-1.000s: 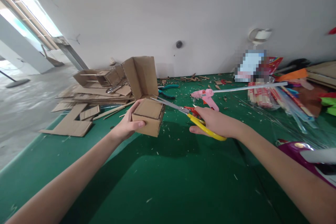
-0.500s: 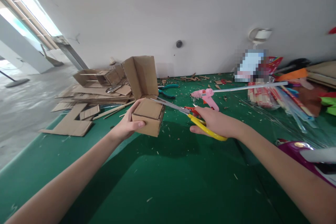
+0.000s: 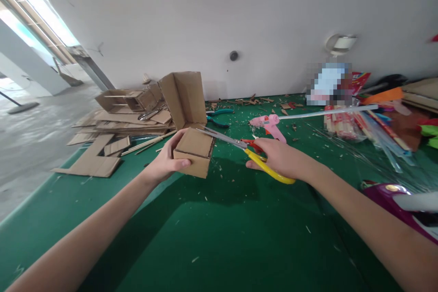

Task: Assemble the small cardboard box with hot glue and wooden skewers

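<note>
My left hand (image 3: 167,157) grips a small cardboard box (image 3: 195,143) above the green table, its thumb across the near face. In my right hand (image 3: 275,157) are scissors (image 3: 230,138) with yellow handles, pointing left. Their blades lie at the box's upper far right edge; whether they touch the cardboard I cannot tell. Behind the box a folded cardboard piece (image 3: 188,98) stands upright. Just beyond my right hand rests a pink glue gun (image 3: 268,123) with a long clear glue stick (image 3: 325,113) in its back. An orange-red item beside the scissors is partly hidden by my fingers.
Flat cardboard pieces (image 3: 92,157) and thin wooden sticks (image 3: 148,143) are piled at the left. Teal-handled pliers (image 3: 219,118) lie behind the box. Bagged sticks (image 3: 342,123) and a purple appliance (image 3: 386,200) occupy the right. A white wall (image 3: 171,27) borders the table's far side.
Almost nothing differs. The box has shifted very slightly right, and my right hand with the scissors very slightly left.
</note>
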Action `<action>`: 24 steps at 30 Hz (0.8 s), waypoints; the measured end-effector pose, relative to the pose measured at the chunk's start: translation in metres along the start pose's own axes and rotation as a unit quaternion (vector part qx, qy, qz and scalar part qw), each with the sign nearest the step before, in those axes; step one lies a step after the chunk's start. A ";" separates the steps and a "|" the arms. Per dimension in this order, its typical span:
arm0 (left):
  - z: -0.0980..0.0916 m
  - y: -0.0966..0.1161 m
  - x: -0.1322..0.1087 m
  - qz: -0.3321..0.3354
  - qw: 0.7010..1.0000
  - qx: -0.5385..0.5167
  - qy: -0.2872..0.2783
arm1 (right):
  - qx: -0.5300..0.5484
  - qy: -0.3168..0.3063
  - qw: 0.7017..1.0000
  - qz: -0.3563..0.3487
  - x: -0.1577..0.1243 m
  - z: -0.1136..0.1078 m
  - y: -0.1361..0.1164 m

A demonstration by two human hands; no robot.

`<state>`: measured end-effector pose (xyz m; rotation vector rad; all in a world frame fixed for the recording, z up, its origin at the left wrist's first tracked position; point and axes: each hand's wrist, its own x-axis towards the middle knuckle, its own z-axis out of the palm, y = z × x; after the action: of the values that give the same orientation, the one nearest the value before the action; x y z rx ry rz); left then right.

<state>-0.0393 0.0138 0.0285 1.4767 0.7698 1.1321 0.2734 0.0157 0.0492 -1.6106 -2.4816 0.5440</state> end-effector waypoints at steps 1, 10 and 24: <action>0.000 0.000 0.000 0.001 1.000 0.003 -0.002 | -0.004 0.007 1.000 0.000 0.000 0.001 0.000; -0.001 0.002 0.000 -0.002 1.000 -0.006 -0.007 | -0.035 0.030 0.999 -0.008 0.001 0.003 -0.001; -0.005 0.002 0.000 -0.014 1.000 0.003 -0.018 | -0.101 0.040 0.994 -0.019 0.002 0.010 -0.004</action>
<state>-0.0437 0.0152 0.0301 1.4835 0.7682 1.0801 0.2660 0.0134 0.0418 -1.6127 -2.5720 0.2253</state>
